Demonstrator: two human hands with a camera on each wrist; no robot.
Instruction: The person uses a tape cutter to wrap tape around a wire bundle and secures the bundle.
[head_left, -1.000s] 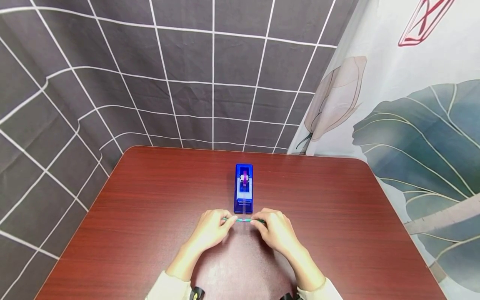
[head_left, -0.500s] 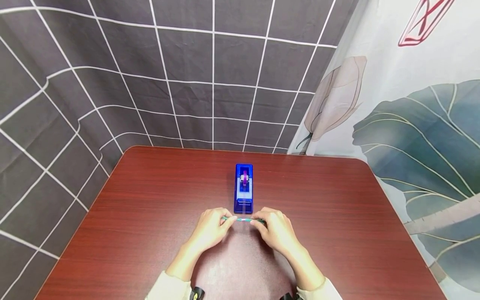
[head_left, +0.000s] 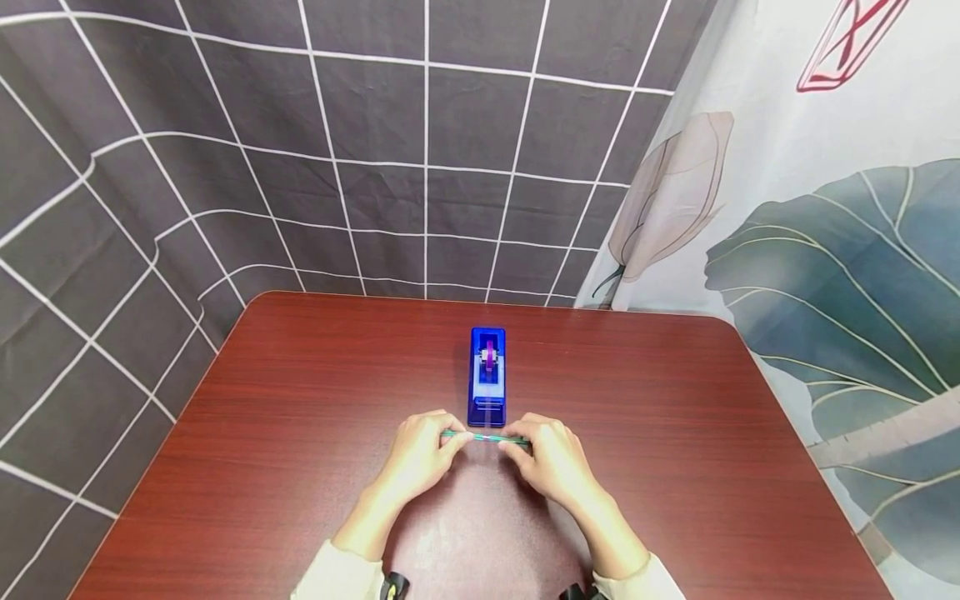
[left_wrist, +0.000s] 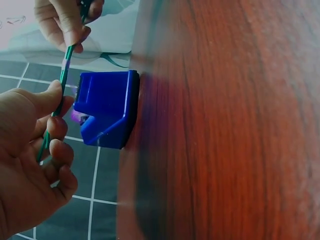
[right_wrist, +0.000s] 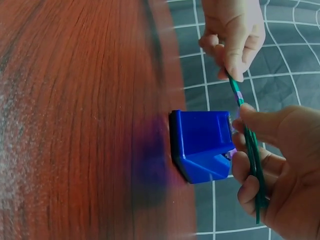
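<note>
Both hands pinch a thin bundle of green strands (head_left: 483, 437), held level just in front of a blue tape dispenser (head_left: 487, 392). My left hand (head_left: 420, 454) grips the left part between thumb and fingers; my right hand (head_left: 553, 458) pinches the right part. Between them, the left wrist view shows a pale purple tape band (left_wrist: 65, 63) around the bundle. A faint translucent strip appears between dispenser and bundle. In the right wrist view, the strands (right_wrist: 256, 165) spread past the right fingers, and the dispenser (right_wrist: 202, 140) stands beyond. Curled fingers hide parts of the bundle.
The dispenser stands on a reddish-brown wooden table (head_left: 322, 375) with a roll of purple tape (head_left: 489, 354) in it. A dark grey curtain with white lines (head_left: 382, 108) hangs behind, and a white leaf-patterned curtain (head_left: 780, 150) hangs to the right.
Both hands and the green bundle have shifted very slightly toward the dispenser. The grips look the same, and the dispenser has stayed in place.
</note>
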